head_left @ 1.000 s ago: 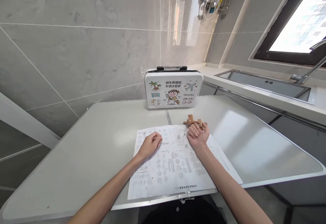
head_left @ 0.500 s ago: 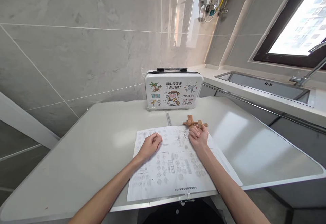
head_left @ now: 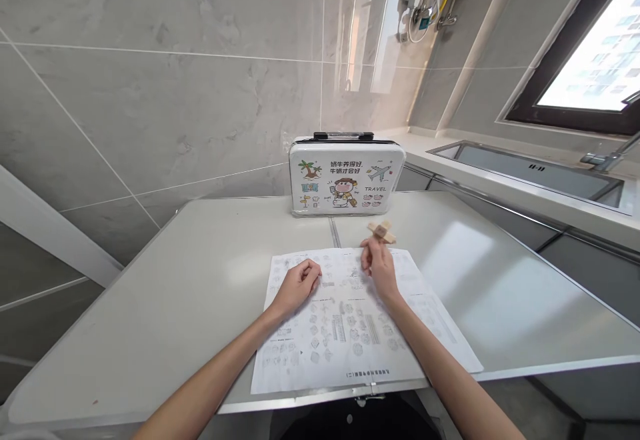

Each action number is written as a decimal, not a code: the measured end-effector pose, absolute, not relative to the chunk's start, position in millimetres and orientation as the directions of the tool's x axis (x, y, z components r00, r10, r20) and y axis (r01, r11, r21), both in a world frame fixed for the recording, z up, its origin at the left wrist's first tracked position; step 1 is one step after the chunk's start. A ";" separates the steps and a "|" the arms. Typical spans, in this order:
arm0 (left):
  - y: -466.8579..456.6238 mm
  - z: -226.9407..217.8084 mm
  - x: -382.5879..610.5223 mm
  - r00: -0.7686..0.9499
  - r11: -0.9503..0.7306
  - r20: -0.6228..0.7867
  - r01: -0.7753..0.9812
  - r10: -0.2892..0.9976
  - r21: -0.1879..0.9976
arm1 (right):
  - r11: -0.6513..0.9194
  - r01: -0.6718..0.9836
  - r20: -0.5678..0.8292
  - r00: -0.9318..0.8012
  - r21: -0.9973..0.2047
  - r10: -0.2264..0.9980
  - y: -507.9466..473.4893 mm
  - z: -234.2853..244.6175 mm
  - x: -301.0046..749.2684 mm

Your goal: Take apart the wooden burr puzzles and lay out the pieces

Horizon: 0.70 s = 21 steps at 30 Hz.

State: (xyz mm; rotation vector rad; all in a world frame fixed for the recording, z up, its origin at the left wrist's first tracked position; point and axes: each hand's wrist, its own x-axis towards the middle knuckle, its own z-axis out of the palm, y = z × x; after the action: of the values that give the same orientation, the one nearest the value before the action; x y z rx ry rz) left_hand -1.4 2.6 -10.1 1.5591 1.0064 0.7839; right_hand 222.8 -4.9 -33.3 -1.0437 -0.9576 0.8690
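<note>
A printed instruction sheet (head_left: 350, 333) lies flat on the white table (head_left: 175, 293) in front of me. My left hand (head_left: 299, 283) rests on the sheet's upper left part with its fingers curled into a loose fist, nothing visible in it. My right hand (head_left: 379, 263) is raised just above the sheet's top edge. Its fingers pinch a small wooden cross-shaped puzzle (head_left: 381, 231), which sticks up above the fingertips.
A white tin case with cartoon travel pictures (head_left: 346, 177) stands upright at the back of the table against the tiled wall. To the right, a counter holds a steel sink (head_left: 530, 170) and a tap (head_left: 613, 153) under a window.
The wooden puzzle lay on the table beyond my right hand; now my right hand has lifted it off the table. My left hand has stayed in place.
</note>
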 end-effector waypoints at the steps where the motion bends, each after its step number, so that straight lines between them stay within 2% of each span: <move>1: 2.9 -10.5 -0.9 0.419 -0.093 0.007 0.187 0.908 0.978 | 0.242 -0.077 0.220 0.222 -0.967 0.950 -7.8 -31.8 218.5; 5: 5.3 -13.3 0.2 0.370 -0.208 0.142 0.144 0.918 0.968 | 0.204 0.093 0.192 -0.122 -0.975 0.974 -18.3 -27.7 206.2; 9: 6.5 -13.4 -1.3 0.446 -0.179 0.134 0.059 0.885 0.982 | 0.241 0.185 0.175 -0.313 -0.953 0.933 -25.5 -21.7 201.8; 13: 5.7 -10.9 -1.6 0.581 -0.137 0.123 -0.020 0.804 0.990 | 0.213 0.138 0.143 -0.399 -0.967 0.906 -28.1 -16.4 201.1; 21: 7.5 -12.6 -3.0 0.604 -0.121 0.148 -0.085 0.783 0.989 | 0.044 -0.047 0.063 -0.577 -0.998 0.815 -21.5 -21.1 211.6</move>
State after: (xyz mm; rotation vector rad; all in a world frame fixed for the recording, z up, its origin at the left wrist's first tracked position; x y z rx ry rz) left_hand -3.0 7.5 -12.6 1.5207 0.6131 0.8253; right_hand 211.6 -21.5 -21.1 -0.7850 -1.6446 1.6127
